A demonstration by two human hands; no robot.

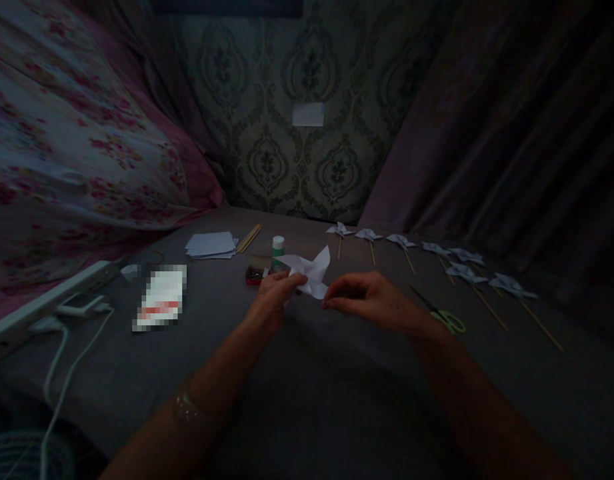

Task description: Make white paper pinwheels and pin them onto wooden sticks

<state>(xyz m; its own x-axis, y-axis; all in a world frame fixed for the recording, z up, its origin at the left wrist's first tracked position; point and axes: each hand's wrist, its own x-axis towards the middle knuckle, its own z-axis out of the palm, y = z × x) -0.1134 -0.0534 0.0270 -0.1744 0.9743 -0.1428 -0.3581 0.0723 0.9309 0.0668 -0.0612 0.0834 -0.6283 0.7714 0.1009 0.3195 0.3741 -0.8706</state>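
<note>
Head: grey tabletop, patterned wall

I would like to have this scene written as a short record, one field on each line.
left hand: holding a white folded-paper pinwheel
right hand: close to that pinwheel's edge; contact unclear
beyond the left hand: small open red box, green cylindrical tube with white cap
farther left: stack of white paper sheets, thin wooden sticks
right side: green-handled scissors, seven white paper pinwheels on wooden sticks
</note>
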